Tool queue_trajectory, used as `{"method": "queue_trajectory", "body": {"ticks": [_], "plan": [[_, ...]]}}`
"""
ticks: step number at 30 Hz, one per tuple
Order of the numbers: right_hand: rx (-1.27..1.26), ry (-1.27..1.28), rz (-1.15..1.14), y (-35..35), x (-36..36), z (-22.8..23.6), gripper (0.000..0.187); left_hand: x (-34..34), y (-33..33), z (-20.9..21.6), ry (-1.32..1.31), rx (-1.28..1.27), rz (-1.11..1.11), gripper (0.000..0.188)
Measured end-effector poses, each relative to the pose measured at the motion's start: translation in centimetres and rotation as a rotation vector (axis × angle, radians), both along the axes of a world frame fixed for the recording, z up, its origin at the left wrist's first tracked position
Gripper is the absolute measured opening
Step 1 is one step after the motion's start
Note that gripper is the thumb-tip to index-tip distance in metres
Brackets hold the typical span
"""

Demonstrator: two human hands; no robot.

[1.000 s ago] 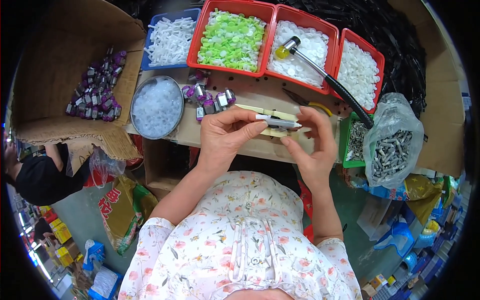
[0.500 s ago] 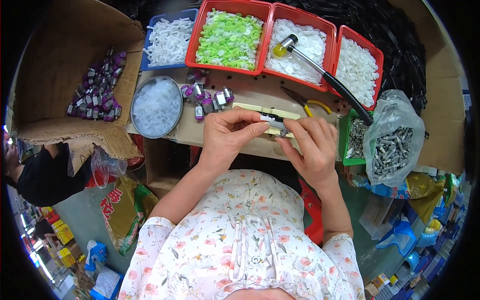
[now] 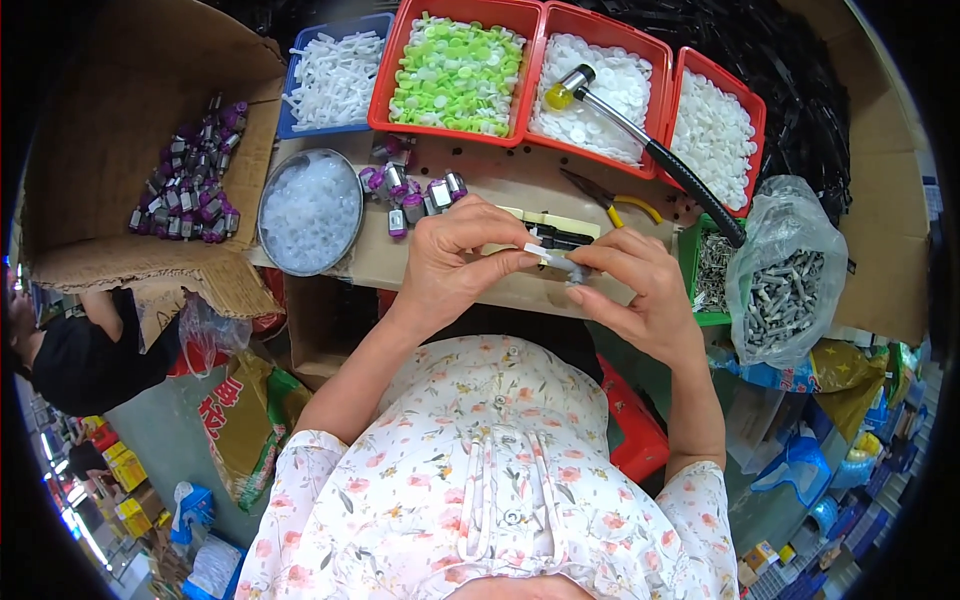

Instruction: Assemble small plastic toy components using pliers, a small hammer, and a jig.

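We see the left hand (image 3: 450,255) with its grip closed, thumb and forefinger pinching the white end of a small part (image 3: 555,260). The right hand (image 3: 645,290) has its grip closed too, fingertips pinching the grey end of the same part. The part is held above the near edge of the tabletop (image 3: 382,265), about midway along it, with a pale, semi-clear middle between the two grips; its finer detail is too small and blurred for us to tell. Just beyond it, a cream block (image 3: 548,219) lies on the tabletop, bearing a black piece (image 3: 562,237) and partly hidden by the fingers.

Toward the left edge we find a round dish (image 3: 311,268) of clear bits, and between it and the left hand some purple-ended pieces (image 3: 440,195). More of these lie inside a carton (image 3: 100,110) at the left edge.

Along the far edge stand a blue bin (image 3: 288,105) of white sticks, then three red bins (image 3: 455,133): one with green and white caps, two with white ones. A hammer (image 3: 655,153) lies slanted across, its head over the middle red bin, its handle end above a green tray (image 3: 712,319) near the right edge. Beside that tray sits a clear bag (image 3: 790,215) of grey parts. Yellow-handled pliers (image 3: 636,206) lie beyond the right hand.
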State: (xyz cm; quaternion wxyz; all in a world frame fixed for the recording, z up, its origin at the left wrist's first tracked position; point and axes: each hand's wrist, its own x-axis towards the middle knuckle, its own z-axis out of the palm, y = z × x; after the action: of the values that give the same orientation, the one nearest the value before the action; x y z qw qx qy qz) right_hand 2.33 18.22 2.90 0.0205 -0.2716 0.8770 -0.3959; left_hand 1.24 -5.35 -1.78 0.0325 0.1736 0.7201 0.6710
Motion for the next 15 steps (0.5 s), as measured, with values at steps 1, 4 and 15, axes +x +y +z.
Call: {"method": "queue_trajectory", "body": {"ticks": [1, 4, 15], "plan": [[0.039, -0.001, -0.004, 0.1, -0.1, 0.1, 0.030, -0.1, 0.0, 0.2, -0.001, 0.003, 0.001, 0.021], [0.149, 0.048, -0.025, 0.6, -0.6, -0.1, 0.029, -0.1, 0.0, 0.2, 0.279, -0.229, 0.168, 0.025], [0.400, 0.059, 0.019, 1.3, -1.6, 0.2, 0.026, 1.2, 0.5, -2.8, 0.787, -0.646, 0.089, 0.037]]}}
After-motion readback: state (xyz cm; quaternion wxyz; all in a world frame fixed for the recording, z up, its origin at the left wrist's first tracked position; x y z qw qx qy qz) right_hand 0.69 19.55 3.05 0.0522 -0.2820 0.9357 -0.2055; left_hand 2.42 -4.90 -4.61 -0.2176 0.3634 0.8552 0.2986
